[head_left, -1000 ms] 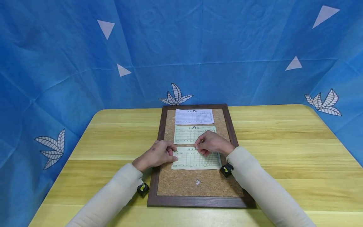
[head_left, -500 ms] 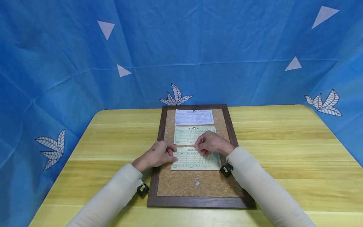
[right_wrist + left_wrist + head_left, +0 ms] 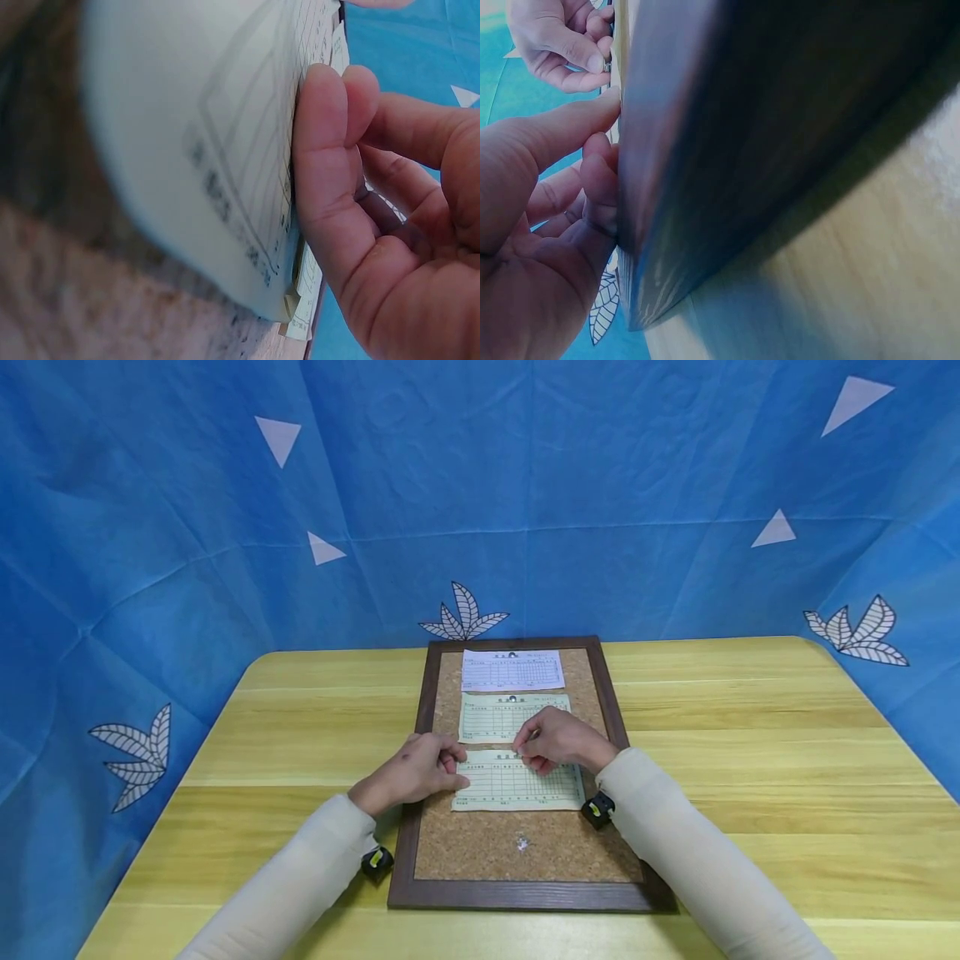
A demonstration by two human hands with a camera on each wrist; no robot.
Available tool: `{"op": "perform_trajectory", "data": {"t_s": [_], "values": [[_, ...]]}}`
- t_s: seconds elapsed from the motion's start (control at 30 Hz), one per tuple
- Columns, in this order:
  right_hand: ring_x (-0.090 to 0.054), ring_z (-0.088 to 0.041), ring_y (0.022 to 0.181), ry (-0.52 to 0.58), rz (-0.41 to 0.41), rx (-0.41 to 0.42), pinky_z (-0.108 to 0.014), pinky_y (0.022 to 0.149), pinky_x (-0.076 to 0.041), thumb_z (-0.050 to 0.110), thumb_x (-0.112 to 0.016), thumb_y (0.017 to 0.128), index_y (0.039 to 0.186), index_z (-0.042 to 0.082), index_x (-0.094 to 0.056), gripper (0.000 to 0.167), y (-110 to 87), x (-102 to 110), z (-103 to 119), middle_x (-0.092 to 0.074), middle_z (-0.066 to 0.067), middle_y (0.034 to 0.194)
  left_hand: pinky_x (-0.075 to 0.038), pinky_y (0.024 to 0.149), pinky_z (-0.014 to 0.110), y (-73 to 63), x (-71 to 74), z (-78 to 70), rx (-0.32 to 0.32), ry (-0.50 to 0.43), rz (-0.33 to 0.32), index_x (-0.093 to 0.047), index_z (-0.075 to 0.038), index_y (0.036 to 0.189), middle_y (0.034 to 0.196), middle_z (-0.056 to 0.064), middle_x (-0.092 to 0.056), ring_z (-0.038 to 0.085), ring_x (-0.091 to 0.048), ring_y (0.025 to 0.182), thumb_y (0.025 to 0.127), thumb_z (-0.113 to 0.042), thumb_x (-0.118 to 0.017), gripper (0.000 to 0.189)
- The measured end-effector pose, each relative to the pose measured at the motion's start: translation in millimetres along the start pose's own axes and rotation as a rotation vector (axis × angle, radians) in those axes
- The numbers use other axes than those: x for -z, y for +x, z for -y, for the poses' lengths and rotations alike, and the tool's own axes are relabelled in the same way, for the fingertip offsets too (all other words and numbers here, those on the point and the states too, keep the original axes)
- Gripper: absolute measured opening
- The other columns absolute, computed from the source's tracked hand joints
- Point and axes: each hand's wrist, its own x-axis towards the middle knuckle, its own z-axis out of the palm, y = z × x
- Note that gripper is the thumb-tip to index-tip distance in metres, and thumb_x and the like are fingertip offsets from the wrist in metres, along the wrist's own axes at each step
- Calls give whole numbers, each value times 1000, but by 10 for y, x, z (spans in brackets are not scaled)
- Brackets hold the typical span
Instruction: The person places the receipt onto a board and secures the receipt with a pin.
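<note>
A cork board (image 3: 465, 852) with a dark wooden frame lies on the table. Its lowest pale green form slip (image 3: 495, 785) is under both hands. My left hand (image 3: 420, 766) rests its thumb and fingertips on the slip's left edge, pressing it to the cork. At the slip's top middle, my right hand (image 3: 561, 739) pinches a small metallic thumbtack (image 3: 607, 67) between thumb and forefinger. From the right wrist view the fingers (image 3: 322, 150) lie close against the paper, and the tack is hidden there. Whether its point is in the cork cannot be seen.
Above it on the board are another green slip (image 3: 480, 718) and a white slip (image 3: 487, 672), each with a tack at its top middle. A small cluster of silvery tacks (image 3: 522, 843) lies on the lower cork. A blue cloth (image 3: 600, 485) hangs behind the wooden table (image 3: 750, 777).
</note>
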Motion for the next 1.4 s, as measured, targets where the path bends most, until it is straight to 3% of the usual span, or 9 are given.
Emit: {"op": "perform_trajectory", "data": {"t_s": [0.43, 1.4], "values": [[-61, -15, 60, 23, 12, -23, -32, 62, -58, 1, -61, 98, 96, -1, -72, 12, -3, 11, -15, -66, -10, 73, -47, 66, 28, 1, -12, -8, -12, 17, -12, -68, -4, 104, 78, -1, -59, 13, -53, 71, 86, -12, -80, 23], [-54, -15, 56, 2, -3, -10, -30, 55, -53, -1, -62, 95, 88, 0, -67, 9, 9, -22, 8, -61, -9, 66, -47, 67, 27, -2, 10, 3, -8, 9, 3, -68, -3, 104, 78, 0, -58, 13, -52, 71, 87, -11, -79, 22]]}}
